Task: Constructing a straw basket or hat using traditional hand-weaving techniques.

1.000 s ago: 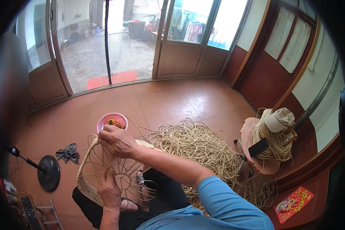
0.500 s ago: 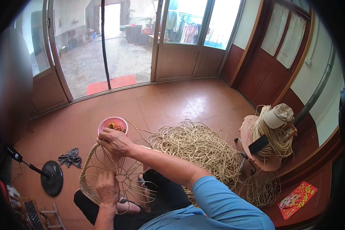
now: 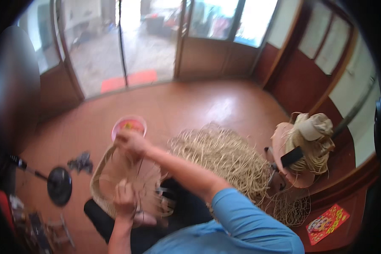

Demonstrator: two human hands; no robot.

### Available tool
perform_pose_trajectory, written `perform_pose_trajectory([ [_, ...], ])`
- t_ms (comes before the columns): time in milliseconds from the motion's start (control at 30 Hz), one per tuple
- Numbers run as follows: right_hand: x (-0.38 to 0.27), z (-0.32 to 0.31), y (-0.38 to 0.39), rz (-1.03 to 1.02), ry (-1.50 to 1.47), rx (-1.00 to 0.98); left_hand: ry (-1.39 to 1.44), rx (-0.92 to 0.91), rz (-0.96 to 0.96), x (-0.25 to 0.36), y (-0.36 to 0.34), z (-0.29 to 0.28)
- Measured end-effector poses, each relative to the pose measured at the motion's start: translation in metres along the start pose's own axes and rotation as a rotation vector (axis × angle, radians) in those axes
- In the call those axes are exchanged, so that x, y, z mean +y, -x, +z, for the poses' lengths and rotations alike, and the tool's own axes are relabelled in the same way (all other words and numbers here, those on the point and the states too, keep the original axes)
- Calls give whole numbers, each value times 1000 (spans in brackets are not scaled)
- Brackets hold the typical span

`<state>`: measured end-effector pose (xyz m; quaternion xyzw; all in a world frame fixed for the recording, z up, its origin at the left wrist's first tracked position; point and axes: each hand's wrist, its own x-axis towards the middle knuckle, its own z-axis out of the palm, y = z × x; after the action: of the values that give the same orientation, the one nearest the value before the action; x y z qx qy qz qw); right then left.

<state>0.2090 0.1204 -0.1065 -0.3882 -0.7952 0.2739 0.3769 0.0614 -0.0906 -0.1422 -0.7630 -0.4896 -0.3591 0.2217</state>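
"Basket [image 3: 99, 186] still before you?"
"Yes: right hand [image 3: 132, 145] at its rim, left hand [image 3: 126, 200] near its wall. Your view just blurred, so I can't tell whether fingers pinch anything."

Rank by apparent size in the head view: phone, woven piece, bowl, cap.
Woven piece, partly covered by the hands
Bowl and cap: too alike to rank
Phone
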Motion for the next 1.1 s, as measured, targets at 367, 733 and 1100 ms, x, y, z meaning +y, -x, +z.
perform_pose_trajectory([
  [367,-37,-21,13,-186,69,85,290,-410,-507,45,26,-28],
  [733,-57,-25,72,-430,185,350,356,-393,-547,48,22,-46],
  [1100,-58,-12,147,-417,231,16,251,-462,-558,48,20,-54],
])
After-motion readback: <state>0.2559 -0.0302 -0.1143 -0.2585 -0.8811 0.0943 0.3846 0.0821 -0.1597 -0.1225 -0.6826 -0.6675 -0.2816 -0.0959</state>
